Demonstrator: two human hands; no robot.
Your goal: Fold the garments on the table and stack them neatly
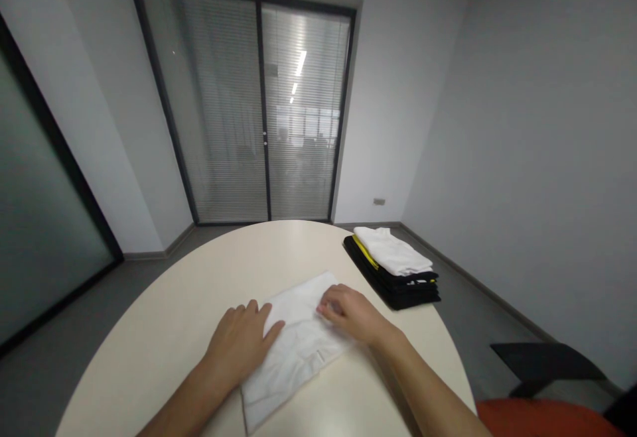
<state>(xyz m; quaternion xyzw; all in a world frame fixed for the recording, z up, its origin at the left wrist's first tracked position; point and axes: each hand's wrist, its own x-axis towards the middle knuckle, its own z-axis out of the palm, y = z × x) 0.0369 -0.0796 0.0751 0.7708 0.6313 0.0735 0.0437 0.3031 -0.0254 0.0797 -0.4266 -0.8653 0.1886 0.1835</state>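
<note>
A folded white garment (293, 351), likely a T-shirt, lies at a slant on the round table before me. My left hand (239, 341) rests on its left edge, palm down, with the thumb stretched apart over the fabric. Over the garment's upper right part is my right hand (353, 314), its fingers curled and the thumb and fingertips drawn together. Whether a bit of fabric is caught between those fingertips cannot be made out. Creases run across the near half of the cloth, and a small dark mark shows close to its lower edge.
At the table's (199, 291) right rim stands a stack of folded black clothes (398, 291) with a yellow strip, topped by a folded white garment (393, 251). A chair with an orange seat (542, 418) and black armrest (547, 362) is at lower right. Glass panels with blinds (219, 112) stand behind.
</note>
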